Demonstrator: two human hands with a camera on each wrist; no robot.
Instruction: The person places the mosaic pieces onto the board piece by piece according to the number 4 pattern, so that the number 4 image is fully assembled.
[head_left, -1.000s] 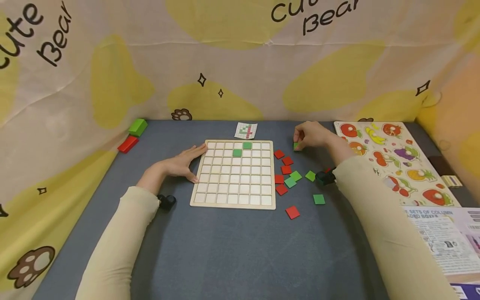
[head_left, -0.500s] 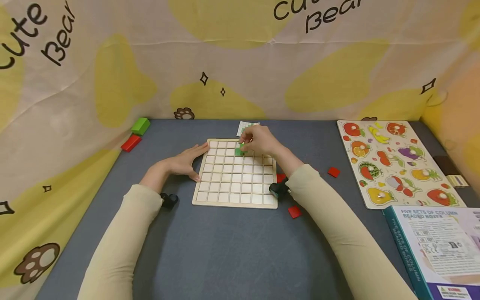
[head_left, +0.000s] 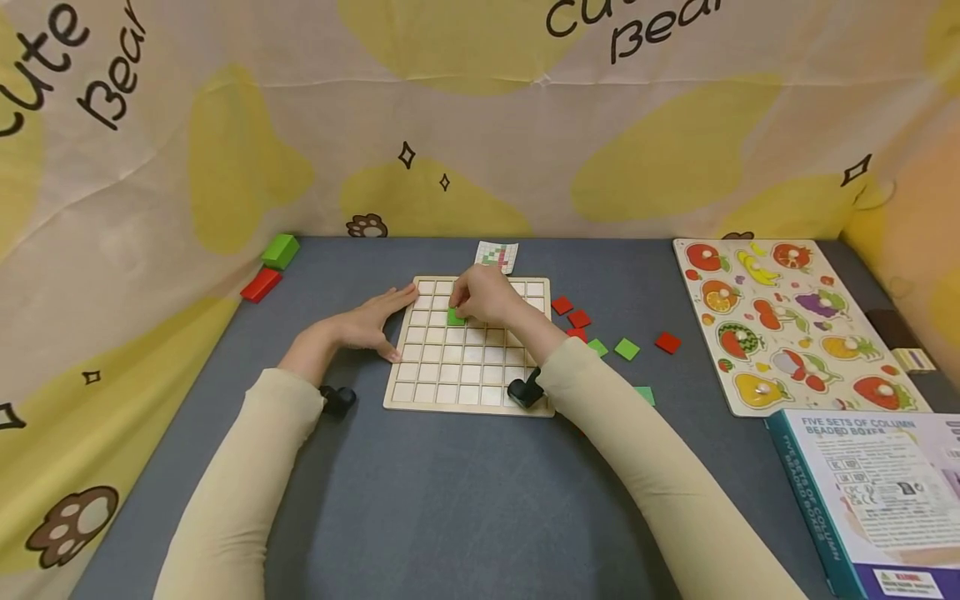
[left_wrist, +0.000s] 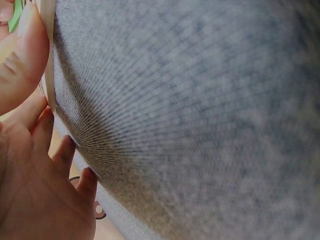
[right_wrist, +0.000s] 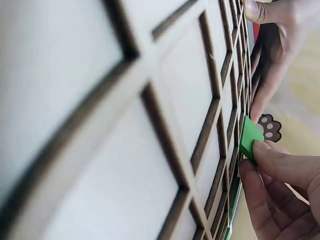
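Right wrist view showed a thin, square green tile point(right_wrist: 251, 140) pinched by the right hand point(right_wrist: 285, 187) at the board's far left, other green tiles point(right_wrist: 234, 197) in white cells point(right_wrist: 120, 170), the outstretched left hand point(head_left: 367, 322) touching the left edge.

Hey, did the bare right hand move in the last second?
Yes, the bare right hand moved left, from right of the white-celled wooden grid board to over it.
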